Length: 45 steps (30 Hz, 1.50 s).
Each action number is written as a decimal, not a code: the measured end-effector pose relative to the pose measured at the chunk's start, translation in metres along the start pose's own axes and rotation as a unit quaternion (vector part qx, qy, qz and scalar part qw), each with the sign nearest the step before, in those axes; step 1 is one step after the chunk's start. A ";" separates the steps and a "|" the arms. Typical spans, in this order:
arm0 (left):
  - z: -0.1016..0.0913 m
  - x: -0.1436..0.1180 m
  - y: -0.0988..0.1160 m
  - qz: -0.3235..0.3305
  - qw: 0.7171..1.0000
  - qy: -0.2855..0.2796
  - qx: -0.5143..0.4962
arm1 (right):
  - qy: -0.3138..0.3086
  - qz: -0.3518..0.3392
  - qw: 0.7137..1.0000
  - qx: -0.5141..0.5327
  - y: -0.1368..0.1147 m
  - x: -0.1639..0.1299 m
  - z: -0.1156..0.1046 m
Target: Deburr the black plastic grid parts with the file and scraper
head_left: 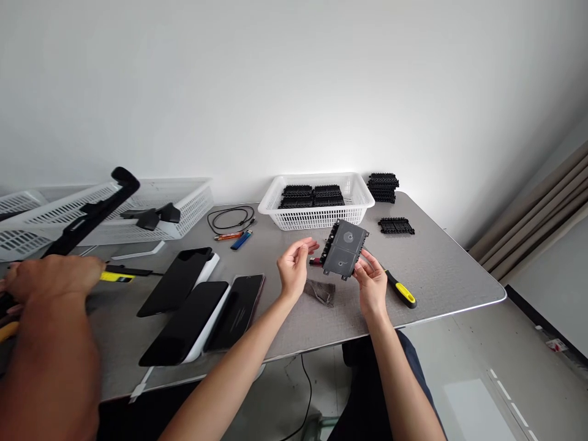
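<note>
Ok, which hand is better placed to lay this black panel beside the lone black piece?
Probably the right hand: it holds the black panel and is nearer the lone black piece. The left hand appears apart from the panel.

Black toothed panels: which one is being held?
The panel in the right hand, with two round marks on its face. The panels in the white basket, the stack beside it and the lone panel on the table are unheld.
</note>
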<state>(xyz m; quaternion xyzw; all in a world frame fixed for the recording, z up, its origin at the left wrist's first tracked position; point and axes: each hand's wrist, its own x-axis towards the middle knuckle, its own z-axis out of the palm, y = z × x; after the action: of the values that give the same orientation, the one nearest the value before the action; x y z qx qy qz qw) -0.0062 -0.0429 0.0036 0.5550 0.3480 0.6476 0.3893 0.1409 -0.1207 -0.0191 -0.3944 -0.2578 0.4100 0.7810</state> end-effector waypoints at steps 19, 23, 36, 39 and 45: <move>-0.002 -0.001 0.005 -0.031 0.996 -0.053 0.070 | 0.010 -0.009 1.000 0.005 -0.001 0.000 -0.001; 0.002 -0.005 0.004 -0.100 0.975 -0.193 0.032 | 0.014 -0.017 1.000 0.003 -0.002 -0.002 0.000; 0.001 -0.012 0.004 0.242 0.927 -0.172 0.227 | -0.007 -0.024 0.999 -0.045 -0.006 -0.007 0.011; 0.000 -0.011 0.004 0.330 0.897 -0.193 0.222 | -0.043 -0.007 0.999 0.005 -0.006 -0.008 0.012; 0.000 -0.010 0.003 0.385 0.863 -0.201 0.259 | -0.020 0.022 0.997 0.066 -0.009 -0.005 0.009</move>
<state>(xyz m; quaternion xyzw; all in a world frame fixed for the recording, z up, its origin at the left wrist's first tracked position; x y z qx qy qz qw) -0.0053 -0.0534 0.0014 0.8435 0.1758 0.5075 0.0125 0.1352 -0.1245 -0.0072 -0.3387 -0.2371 0.4512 0.7909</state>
